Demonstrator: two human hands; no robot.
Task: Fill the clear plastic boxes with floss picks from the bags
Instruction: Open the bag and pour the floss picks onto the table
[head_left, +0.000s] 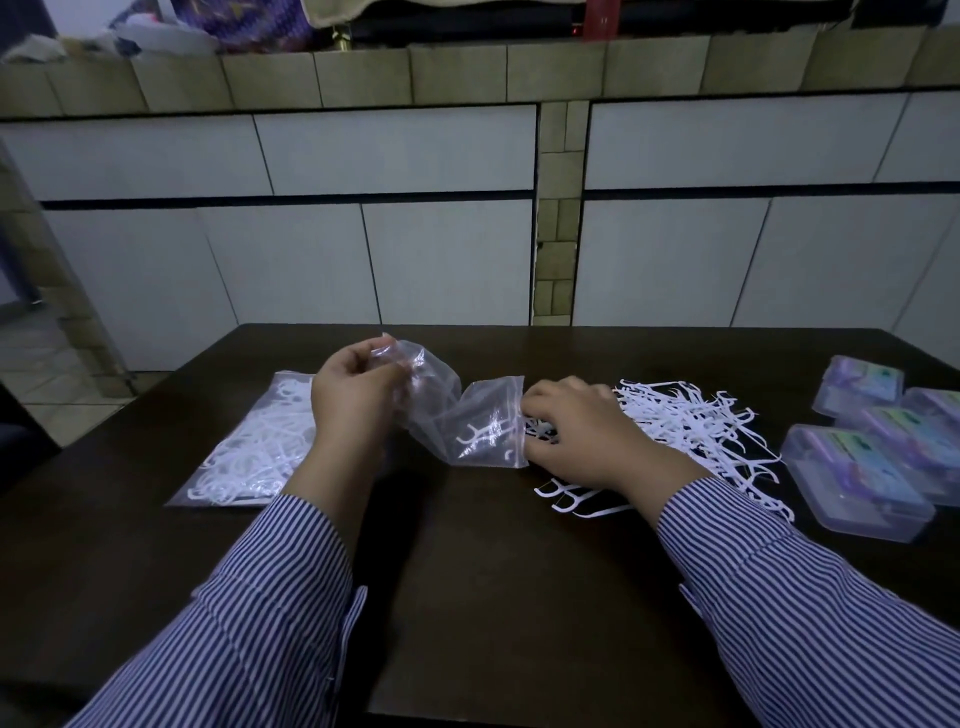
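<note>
On a dark table (467, 571) before tiled cabinets, the left hand (353, 400) pinches a nearly empty bag (467, 421), the right hand (576, 431) grasps its opening beside loose floss picks (691, 421); a full bag (249, 447) lies near the left edge, clear boxes (857, 478) near the right.

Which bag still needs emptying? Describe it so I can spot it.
On the dark table, look left of the left hand. A flat clear bag lies there, packed with white picks; the crumpled bag the hands hold is nearly empty.
</note>
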